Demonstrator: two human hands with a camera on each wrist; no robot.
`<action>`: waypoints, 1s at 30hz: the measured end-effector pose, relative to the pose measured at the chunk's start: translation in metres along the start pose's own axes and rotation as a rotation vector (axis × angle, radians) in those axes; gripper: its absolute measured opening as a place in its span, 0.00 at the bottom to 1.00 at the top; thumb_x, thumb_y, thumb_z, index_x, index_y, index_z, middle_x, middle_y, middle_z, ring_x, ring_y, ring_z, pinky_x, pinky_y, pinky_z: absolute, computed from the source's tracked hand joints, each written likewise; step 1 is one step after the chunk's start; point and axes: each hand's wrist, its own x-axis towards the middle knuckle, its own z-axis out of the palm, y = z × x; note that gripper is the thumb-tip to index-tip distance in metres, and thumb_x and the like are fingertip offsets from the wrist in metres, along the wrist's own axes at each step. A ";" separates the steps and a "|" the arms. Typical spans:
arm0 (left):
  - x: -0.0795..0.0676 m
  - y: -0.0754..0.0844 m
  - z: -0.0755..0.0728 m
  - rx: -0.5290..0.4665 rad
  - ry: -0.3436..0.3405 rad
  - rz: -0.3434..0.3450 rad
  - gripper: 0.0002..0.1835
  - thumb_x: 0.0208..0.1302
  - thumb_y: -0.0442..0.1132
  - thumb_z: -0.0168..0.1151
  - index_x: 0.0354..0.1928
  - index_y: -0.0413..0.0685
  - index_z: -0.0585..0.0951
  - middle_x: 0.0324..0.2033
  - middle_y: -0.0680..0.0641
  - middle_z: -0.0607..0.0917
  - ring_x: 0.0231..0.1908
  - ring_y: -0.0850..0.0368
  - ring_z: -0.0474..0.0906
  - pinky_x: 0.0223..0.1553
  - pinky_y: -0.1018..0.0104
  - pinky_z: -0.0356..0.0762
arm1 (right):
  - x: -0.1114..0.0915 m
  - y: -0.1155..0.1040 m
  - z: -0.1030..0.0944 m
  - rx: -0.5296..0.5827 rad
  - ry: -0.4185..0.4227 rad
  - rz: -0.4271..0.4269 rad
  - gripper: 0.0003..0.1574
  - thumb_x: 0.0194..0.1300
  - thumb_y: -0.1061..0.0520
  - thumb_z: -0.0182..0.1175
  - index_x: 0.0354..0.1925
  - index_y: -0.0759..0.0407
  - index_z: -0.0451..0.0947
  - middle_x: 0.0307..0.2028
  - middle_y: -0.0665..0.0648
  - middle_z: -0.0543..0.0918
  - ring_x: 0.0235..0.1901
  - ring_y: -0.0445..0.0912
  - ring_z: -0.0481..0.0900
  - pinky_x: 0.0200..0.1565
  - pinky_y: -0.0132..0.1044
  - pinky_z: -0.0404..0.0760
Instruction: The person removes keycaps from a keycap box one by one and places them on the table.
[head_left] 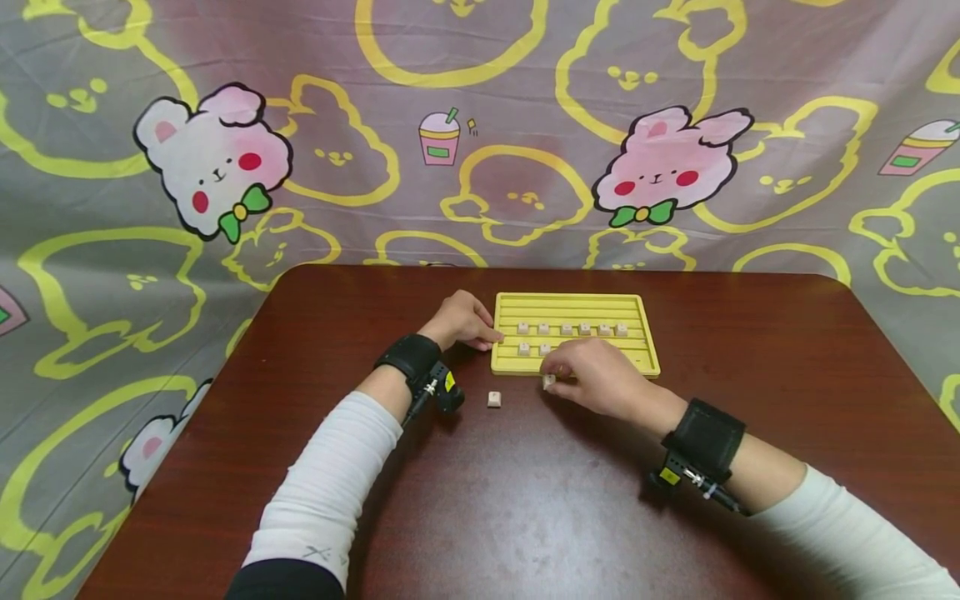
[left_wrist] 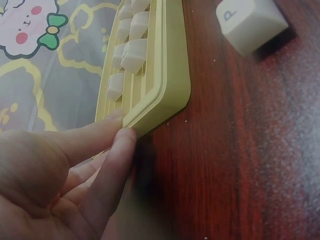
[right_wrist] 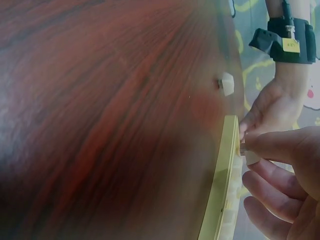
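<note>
A yellow ridged tray (head_left: 570, 304) lies on the table with several white keycaps (head_left: 584, 330) standing in two of its rows. My left hand (head_left: 462, 321) pinches the tray's left edge between thumb and finger, seen close in the left wrist view. Just over the tray's front edge, my right hand (head_left: 600, 375) pinches a white keycap (head_left: 549, 382); that keycap (right_wrist: 251, 157) also shows between thumb and fingertips in the right wrist view. One loose keycap (left_wrist: 252, 22), marked P, rests on the table in front of the tray. My right hand hides part of the lower row.
The brown wooden table (head_left: 480, 517) has rounded far corners. Behind it hangs a patterned cloth (head_left: 510, 100) with rabbit faces and yellow outlines. Black straps with small cameras sit on both wrists.
</note>
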 end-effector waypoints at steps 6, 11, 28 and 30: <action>0.001 -0.001 0.000 0.004 0.002 0.000 0.16 0.49 0.32 0.73 0.39 0.31 0.81 0.20 0.45 0.84 0.19 0.59 0.82 0.30 0.65 0.87 | 0.004 -0.006 0.004 0.011 -0.010 -0.014 0.05 0.58 0.53 0.67 0.36 0.49 0.85 0.31 0.43 0.84 0.32 0.39 0.81 0.34 0.32 0.80; 0.000 -0.001 0.000 0.013 0.005 0.003 0.15 0.50 0.32 0.73 0.39 0.31 0.81 0.21 0.44 0.84 0.19 0.59 0.82 0.29 0.65 0.87 | 0.007 -0.012 0.008 0.009 -0.013 -0.038 0.07 0.58 0.53 0.68 0.37 0.49 0.86 0.34 0.43 0.85 0.33 0.37 0.81 0.34 0.31 0.80; 0.000 -0.001 0.000 0.004 0.008 -0.010 0.15 0.49 0.32 0.73 0.38 0.32 0.81 0.20 0.44 0.84 0.19 0.59 0.82 0.29 0.65 0.86 | 0.013 -0.019 0.024 0.008 -0.025 -0.071 0.08 0.59 0.51 0.67 0.39 0.44 0.86 0.33 0.42 0.85 0.32 0.35 0.81 0.33 0.30 0.81; 0.000 -0.001 0.001 0.006 0.007 -0.008 0.15 0.49 0.32 0.73 0.38 0.32 0.81 0.20 0.45 0.84 0.19 0.59 0.82 0.29 0.65 0.87 | 0.013 -0.020 0.025 0.015 -0.025 -0.071 0.07 0.59 0.51 0.67 0.39 0.44 0.86 0.33 0.43 0.85 0.31 0.36 0.81 0.33 0.29 0.80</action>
